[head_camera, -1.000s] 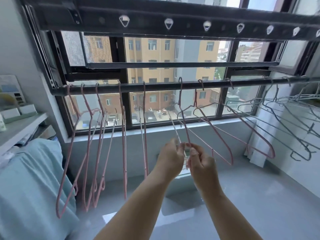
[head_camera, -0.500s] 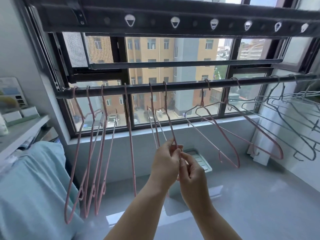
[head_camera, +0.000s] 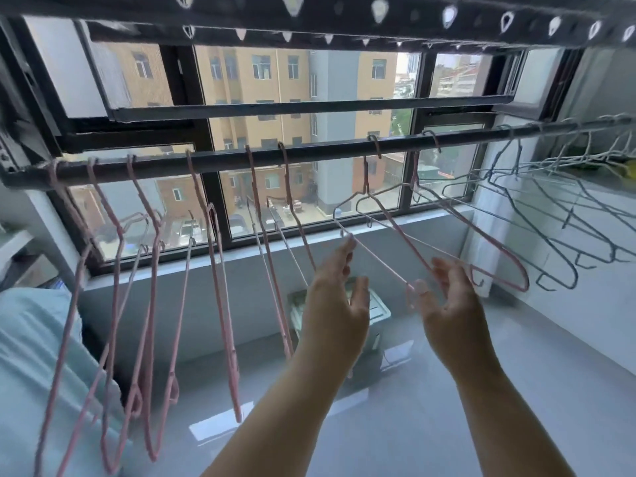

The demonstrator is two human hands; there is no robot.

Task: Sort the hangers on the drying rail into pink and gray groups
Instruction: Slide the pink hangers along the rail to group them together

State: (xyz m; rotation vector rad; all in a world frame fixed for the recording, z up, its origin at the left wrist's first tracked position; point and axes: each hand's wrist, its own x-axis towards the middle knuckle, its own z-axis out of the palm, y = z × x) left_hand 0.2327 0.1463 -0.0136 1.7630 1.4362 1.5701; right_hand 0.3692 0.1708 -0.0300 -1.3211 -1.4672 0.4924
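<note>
A dark drying rail [head_camera: 330,151] runs across the window. Several pink hangers [head_camera: 220,287] hang along its left and middle. Two more pink hangers [head_camera: 495,247] hang right of centre, swung out towards me. Several gray hangers [head_camera: 564,235] crowd the rail's right end. My left hand [head_camera: 335,304] is open below the middle pink hangers, its fingertips by a thin pink bar. My right hand [head_camera: 451,304] is open too, palm turned left, with the lower bar of a right-hand pink hanger [head_camera: 385,261] passing just by its thumb. Neither hand holds anything.
A window frame and sill [head_camera: 378,232] stand behind the rail. A pale green crate [head_camera: 377,313] sits on the glossy floor below my hands. Light blue fabric [head_camera: 31,366] fills the lower left. A white wall [head_camera: 585,304] closes the right side.
Both hands let go of the pink hanger they pinched together and opened. They moved apart and to the right, towards the two swung-out pink hangers. The view tilted closer to the rail.
</note>
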